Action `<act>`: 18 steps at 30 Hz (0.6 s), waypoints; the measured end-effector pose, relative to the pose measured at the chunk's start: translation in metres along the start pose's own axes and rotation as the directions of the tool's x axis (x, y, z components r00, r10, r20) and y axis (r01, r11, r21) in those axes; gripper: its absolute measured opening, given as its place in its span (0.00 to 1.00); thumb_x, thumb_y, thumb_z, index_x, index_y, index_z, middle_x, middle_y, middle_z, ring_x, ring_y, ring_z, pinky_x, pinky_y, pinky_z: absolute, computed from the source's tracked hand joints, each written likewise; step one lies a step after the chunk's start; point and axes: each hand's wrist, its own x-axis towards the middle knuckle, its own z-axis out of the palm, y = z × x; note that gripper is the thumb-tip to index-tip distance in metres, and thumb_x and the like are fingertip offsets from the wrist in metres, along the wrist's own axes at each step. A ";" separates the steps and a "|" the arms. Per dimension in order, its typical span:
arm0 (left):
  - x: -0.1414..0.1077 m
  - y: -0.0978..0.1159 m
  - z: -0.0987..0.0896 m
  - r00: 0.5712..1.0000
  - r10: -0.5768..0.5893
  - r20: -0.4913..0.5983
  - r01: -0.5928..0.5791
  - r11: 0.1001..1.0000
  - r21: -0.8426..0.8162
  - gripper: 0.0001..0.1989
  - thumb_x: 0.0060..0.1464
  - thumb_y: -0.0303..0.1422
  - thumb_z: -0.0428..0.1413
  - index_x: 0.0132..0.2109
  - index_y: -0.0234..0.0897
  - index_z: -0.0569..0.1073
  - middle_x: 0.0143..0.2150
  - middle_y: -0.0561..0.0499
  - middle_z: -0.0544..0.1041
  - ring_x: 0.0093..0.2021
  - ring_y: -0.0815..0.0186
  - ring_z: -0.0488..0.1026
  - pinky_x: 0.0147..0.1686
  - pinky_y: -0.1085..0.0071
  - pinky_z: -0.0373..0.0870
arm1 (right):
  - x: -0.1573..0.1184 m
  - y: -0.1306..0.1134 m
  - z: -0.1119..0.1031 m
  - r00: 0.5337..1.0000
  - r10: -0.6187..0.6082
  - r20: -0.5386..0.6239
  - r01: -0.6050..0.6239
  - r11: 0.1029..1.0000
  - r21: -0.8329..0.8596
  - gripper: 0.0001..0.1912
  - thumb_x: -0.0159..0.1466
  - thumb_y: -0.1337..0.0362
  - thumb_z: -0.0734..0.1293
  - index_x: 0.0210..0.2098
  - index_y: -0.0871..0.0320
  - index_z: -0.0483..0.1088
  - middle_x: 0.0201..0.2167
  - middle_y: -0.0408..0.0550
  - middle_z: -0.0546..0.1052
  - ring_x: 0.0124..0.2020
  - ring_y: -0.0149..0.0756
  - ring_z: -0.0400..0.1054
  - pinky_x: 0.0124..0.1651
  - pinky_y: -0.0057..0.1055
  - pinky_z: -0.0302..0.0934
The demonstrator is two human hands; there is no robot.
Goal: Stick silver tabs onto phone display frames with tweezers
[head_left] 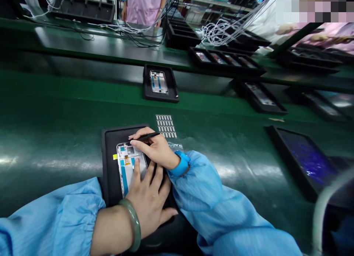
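Observation:
A phone frame with blue strips and an orange flex piece lies in a black tray before me. My left hand is spread flat over its lower right part, fingers apart, hiding that side. At the frame's top edge my right hand pinches a black pen-like tool, probably tweezers; its tip meets the top edge, and I cannot tell if anything is in it. A small yellow tab sticks out at the frame's left. Just beyond the tray lies a sheet of small pale stickers.
Another black tray with a phone frame stands further back. More trays line the right, and one at the near right holds a shiny purple-blue sheet. Cables tangle along the back shelf. A person in pink stands across.

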 end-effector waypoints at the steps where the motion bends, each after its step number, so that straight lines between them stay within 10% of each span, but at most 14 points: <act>1: 0.000 0.000 0.000 1.000 0.000 -0.002 0.000 1.000 -0.002 0.32 0.55 0.53 0.43 0.57 0.34 0.64 0.60 0.34 0.62 0.61 0.44 0.55 0.56 0.36 0.48 | 0.000 0.000 0.000 1.000 -0.001 0.001 0.001 1.000 0.001 0.06 0.58 0.63 0.68 0.33 0.58 0.68 0.35 0.46 0.74 0.38 0.34 0.72 0.41 0.33 0.68; 18: 0.000 -0.003 -0.001 0.999 0.018 0.030 -0.019 1.000 0.009 0.32 0.57 0.52 0.41 0.58 0.33 0.61 0.63 0.32 0.57 0.64 0.44 0.50 0.56 0.36 0.48 | 0.002 0.007 -0.002 0.997 0.064 -0.046 -0.058 0.991 0.118 0.09 0.57 0.60 0.68 0.34 0.56 0.66 0.33 0.44 0.74 0.37 0.34 0.71 0.41 0.33 0.66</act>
